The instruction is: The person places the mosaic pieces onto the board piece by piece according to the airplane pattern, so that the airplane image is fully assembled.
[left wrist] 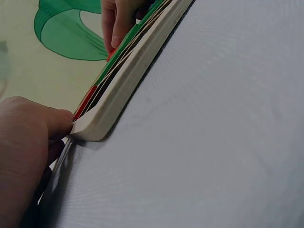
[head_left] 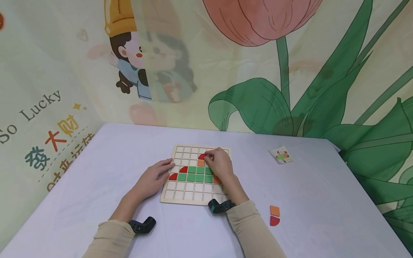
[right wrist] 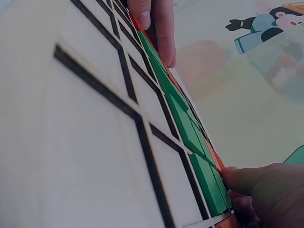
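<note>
A square wooden grid board (head_left: 184,196) lies on the table, with green square tiles (head_left: 191,177), orange squares and red quarter-round tiles (head_left: 173,176) set in its cells. My right hand (head_left: 222,165) is over the board's upper right part. Its thumb and fingertips pinch a red quarter-round tile (head_left: 202,156) just above an orange square (head_left: 201,163). In the right wrist view the thumb touches the red tile's (right wrist: 218,160) edge. My left hand (head_left: 154,178) rests at the board's left edge, its fairly straight fingers touching the rim; in the left wrist view a fingertip meets the board's corner (left wrist: 90,132).
A loose orange square (head_left: 275,210) and a red quarter-round tile (head_left: 275,221) lie on the white table right of the board. Farther back on the right is a small pattern card (head_left: 281,155). Printed curtains (head_left: 251,64) hang behind the table. Both wrists wear black bands (head_left: 144,225).
</note>
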`<action>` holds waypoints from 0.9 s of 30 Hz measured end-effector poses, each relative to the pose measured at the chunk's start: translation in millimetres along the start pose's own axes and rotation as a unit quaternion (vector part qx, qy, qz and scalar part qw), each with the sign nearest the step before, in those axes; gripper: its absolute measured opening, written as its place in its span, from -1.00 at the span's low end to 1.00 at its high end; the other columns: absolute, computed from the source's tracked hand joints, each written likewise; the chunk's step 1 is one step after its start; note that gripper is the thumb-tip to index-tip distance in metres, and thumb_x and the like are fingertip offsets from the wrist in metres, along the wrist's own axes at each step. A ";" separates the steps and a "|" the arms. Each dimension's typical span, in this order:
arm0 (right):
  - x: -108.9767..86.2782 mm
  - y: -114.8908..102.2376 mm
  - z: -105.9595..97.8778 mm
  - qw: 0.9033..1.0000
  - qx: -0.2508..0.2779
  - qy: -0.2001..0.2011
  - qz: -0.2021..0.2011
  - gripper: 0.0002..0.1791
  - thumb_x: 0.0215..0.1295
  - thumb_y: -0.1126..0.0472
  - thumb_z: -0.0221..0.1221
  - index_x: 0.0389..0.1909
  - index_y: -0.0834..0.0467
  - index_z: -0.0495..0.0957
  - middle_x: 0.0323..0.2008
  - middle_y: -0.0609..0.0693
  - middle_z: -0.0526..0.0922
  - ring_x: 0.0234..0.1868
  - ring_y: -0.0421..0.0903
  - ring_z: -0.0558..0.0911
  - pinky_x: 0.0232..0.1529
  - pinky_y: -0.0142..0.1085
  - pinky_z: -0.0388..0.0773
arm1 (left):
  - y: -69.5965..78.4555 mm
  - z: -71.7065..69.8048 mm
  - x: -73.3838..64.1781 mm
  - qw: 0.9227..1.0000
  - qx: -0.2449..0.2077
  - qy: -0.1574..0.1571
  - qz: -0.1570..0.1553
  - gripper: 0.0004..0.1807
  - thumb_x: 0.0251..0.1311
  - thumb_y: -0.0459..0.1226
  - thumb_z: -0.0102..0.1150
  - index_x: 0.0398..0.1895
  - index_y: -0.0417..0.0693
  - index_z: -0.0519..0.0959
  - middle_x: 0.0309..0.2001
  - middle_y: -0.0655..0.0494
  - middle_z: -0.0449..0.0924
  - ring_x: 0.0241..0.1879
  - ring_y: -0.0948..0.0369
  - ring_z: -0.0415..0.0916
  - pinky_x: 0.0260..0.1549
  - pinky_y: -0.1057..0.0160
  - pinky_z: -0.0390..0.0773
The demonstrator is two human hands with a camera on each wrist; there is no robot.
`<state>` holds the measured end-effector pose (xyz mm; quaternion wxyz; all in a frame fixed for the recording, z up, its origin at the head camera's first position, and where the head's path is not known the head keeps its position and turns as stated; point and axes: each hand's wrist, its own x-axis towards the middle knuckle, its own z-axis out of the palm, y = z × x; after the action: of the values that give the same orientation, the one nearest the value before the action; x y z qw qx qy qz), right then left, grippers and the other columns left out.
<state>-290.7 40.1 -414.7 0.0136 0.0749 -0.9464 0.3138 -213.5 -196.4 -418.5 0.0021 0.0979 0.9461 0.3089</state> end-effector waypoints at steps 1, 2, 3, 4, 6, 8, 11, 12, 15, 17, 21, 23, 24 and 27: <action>-0.2 0.3 -0.2 1.000 0.002 -0.001 0.000 -0.72 0.25 0.11 0.22 -0.04 0.06 0.67 -0.28 0.02 0.56 -0.35 -0.12 0.47 -0.40 -0.35 0.41 | 0.5 0.1 -0.1 1.000 -0.001 0.000 0.000 -0.55 0.32 -0.28 -0.01 0.27 -0.10 0.43 0.39 0.00 0.27 0.40 -0.09 0.15 0.30 -0.16 0.24; -0.5 0.5 -0.5 1.000 0.003 -0.002 0.000 -0.72 0.25 0.11 0.22 -0.04 0.06 0.67 -0.28 0.02 0.56 -0.34 -0.12 0.47 -0.40 -0.35 0.41 | 1.0 0.2 -0.2 1.000 -0.002 -0.001 -0.001 -0.55 0.32 -0.28 -0.01 0.28 -0.10 0.42 0.39 0.00 0.27 0.40 -0.09 0.15 0.30 -0.16 0.24; -0.7 0.7 -0.6 1.000 0.003 -0.004 0.001 -0.71 0.25 0.11 0.23 -0.03 0.06 0.67 -0.27 0.02 0.56 -0.34 -0.12 0.47 -0.40 -0.35 0.41 | 1.4 0.3 -0.3 1.000 -0.004 -0.001 0.000 -0.55 0.32 -0.28 -0.01 0.27 -0.11 0.42 0.39 -0.01 0.27 0.40 -0.09 0.15 0.30 -0.16 0.24; -0.8 0.8 -0.8 1.000 0.003 -0.005 0.002 -0.71 0.25 0.11 0.23 -0.03 0.06 0.67 -0.27 0.02 0.56 -0.34 -0.12 0.46 -0.40 -0.36 0.41 | 1.7 0.4 -0.3 1.000 -0.005 -0.001 0.000 -0.55 0.32 -0.28 -0.01 0.27 -0.11 0.42 0.39 -0.01 0.27 0.40 -0.10 0.15 0.30 -0.17 0.23; -0.8 1.0 -0.9 1.000 0.002 -0.007 0.002 -0.71 0.25 0.10 0.23 -0.02 0.05 0.67 -0.26 0.02 0.56 -0.34 -0.12 0.46 -0.40 -0.36 0.41 | 2.0 0.8 -0.4 1.000 -0.007 -0.001 0.001 -0.55 0.32 -0.28 -0.01 0.27 -0.11 0.42 0.39 -0.01 0.26 0.40 -0.10 0.15 0.30 -0.17 0.23; -0.6 1.3 -0.8 1.000 0.000 -0.009 0.002 -0.70 0.25 0.10 0.23 -0.01 0.05 0.67 -0.25 0.02 0.56 -0.33 -0.13 0.46 -0.40 -0.36 0.41 | 1.8 1.4 -0.4 1.000 -0.008 -0.001 0.001 -0.55 0.33 -0.27 -0.01 0.27 -0.11 0.42 0.39 -0.01 0.26 0.40 -0.10 0.15 0.30 -0.17 0.23; -0.2 1.6 -0.3 1.000 0.000 -0.010 0.004 -0.70 0.26 0.10 0.22 -0.01 0.04 0.66 -0.25 0.01 0.56 -0.33 -0.13 0.47 -0.40 -0.37 0.42 | 0.6 2.1 -0.7 1.000 -0.005 -0.001 0.003 -0.55 0.33 -0.27 -0.02 0.28 -0.11 0.42 0.39 -0.01 0.26 0.40 -0.10 0.15 0.29 -0.18 0.23; 0.0 1.8 -0.1 1.000 0.001 -0.009 0.005 -0.70 0.26 0.10 0.22 -0.01 0.04 0.66 -0.25 0.01 0.56 -0.33 -0.13 0.47 -0.40 -0.37 0.42 | 0.1 2.3 -0.8 1.000 -0.005 -0.001 0.003 -0.55 0.33 -0.28 -0.02 0.28 -0.11 0.42 0.39 -0.01 0.26 0.40 -0.10 0.15 0.29 -0.18 0.23; 0.0 2.1 0.8 1.000 0.005 -0.007 0.007 -0.71 0.25 0.09 0.22 -0.02 0.04 0.67 -0.26 0.01 0.55 -0.34 -0.13 0.47 -0.40 -0.37 0.42 | -1.3 2.4 -0.9 1.000 -0.001 -0.001 0.005 -0.55 0.33 -0.27 -0.02 0.28 -0.10 0.42 0.40 -0.01 0.26 0.40 -0.11 0.15 0.29 -0.19 0.23; 0.2 2.2 1.5 1.000 0.008 -0.004 0.008 -0.71 0.25 0.09 0.23 -0.03 0.04 0.67 -0.26 0.00 0.55 -0.35 -0.13 0.46 -0.40 -0.37 0.42 | -2.2 2.1 -0.9 1.000 0.002 -0.001 0.007 -0.55 0.32 -0.27 -0.02 0.28 -0.10 0.42 0.40 -0.01 0.26 0.40 -0.11 0.15 0.29 -0.19 0.23; 0.7 2.4 3.1 1.000 0.016 0.000 0.007 -0.71 0.25 0.08 0.23 -0.04 0.04 0.67 -0.27 0.00 0.55 -0.34 -0.13 0.46 -0.37 -0.36 0.43 | -3.8 1.3 -0.5 1.000 0.008 -0.001 0.010 -0.55 0.32 -0.27 -0.01 0.28 -0.10 0.42 0.40 -0.01 0.26 0.39 -0.11 0.15 0.29 -0.19 0.24; 0.7 2.7 3.6 1.000 0.016 0.000 0.007 -0.71 0.25 0.08 0.23 -0.04 0.04 0.67 -0.27 -0.01 0.55 -0.34 -0.12 0.46 -0.37 -0.36 0.43 | -4.2 1.0 -0.2 1.000 0.007 -0.002 0.010 -0.55 0.32 -0.27 -0.01 0.28 -0.10 0.42 0.40 -0.01 0.26 0.39 -0.11 0.16 0.28 -0.19 0.24; 0.9 2.9 3.9 1.000 0.016 -0.001 0.006 -0.71 0.25 0.08 0.23 -0.04 0.04 0.67 -0.28 -0.01 0.54 -0.34 -0.12 0.46 -0.37 -0.36 0.43 | -4.4 0.9 -0.1 1.000 0.007 -0.003 0.011 -0.55 0.32 -0.27 -0.01 0.28 -0.10 0.42 0.40 -0.01 0.26 0.39 -0.11 0.16 0.29 -0.19 0.24; 1.0 3.7 3.8 1.000 0.018 -0.002 0.005 -0.72 0.25 0.09 0.23 -0.05 0.05 0.67 -0.29 -0.01 0.53 -0.34 -0.12 0.45 -0.38 -0.36 0.42 | -4.5 1.0 0.3 1.000 0.006 -0.003 0.011 -0.55 0.32 -0.27 -0.01 0.28 -0.09 0.42 0.40 -0.01 0.26 0.39 -0.11 0.15 0.29 -0.19 0.23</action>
<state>-292.1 40.6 -419.8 0.0083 0.0708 -0.9412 0.3302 -214.5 -199.3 -421.9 0.0009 0.1095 0.9468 0.3027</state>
